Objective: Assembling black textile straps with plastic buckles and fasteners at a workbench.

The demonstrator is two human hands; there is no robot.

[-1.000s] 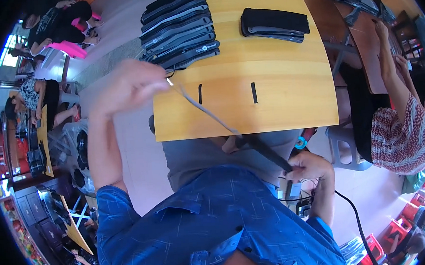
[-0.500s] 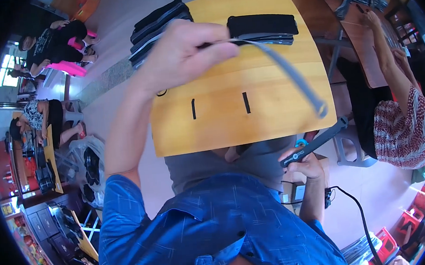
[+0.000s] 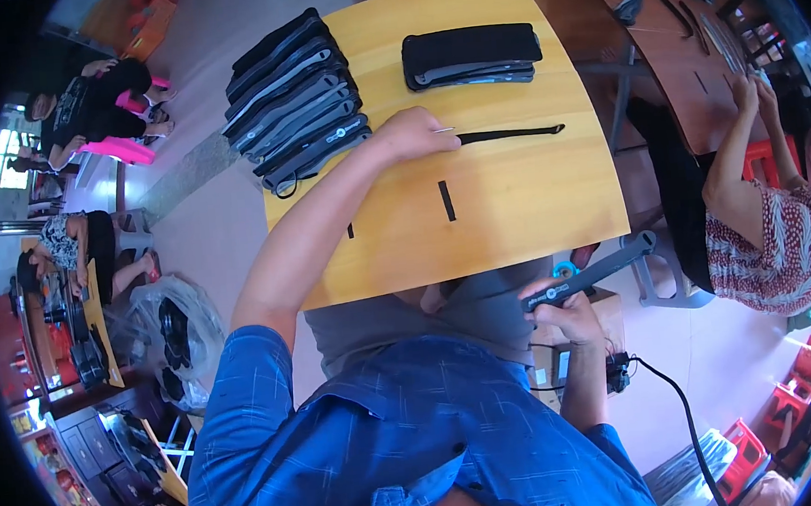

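My left hand (image 3: 416, 135) reaches over the table, its fingers pinched on one end of a narrow black strap (image 3: 510, 134). The strap stretches out to the right, nearly straight, with a small loop at its far end. A thin, pale, shiny bit shows at my fingertips; its kind is too small to tell. Below the table's right front edge, my right hand (image 3: 572, 318) is closed around a dark grey flat strap (image 3: 595, 274) with a light printed mark. That strap slants up to the right and has a slot near its tip.
On the yellow wooden table (image 3: 515, 208) lie a row of overlapping dark straps (image 3: 296, 105), a black stack (image 3: 472, 56) and short black strips (image 3: 447, 201). A co-worker (image 3: 770, 227) sits at a brown table on the right. A black cable (image 3: 684, 403) hangs at lower right.
My left hand has come down toward the tabletop, and the strap in it has gone from a slanting blur to nearly straight. My right hand still holds its strap, slightly farther left.
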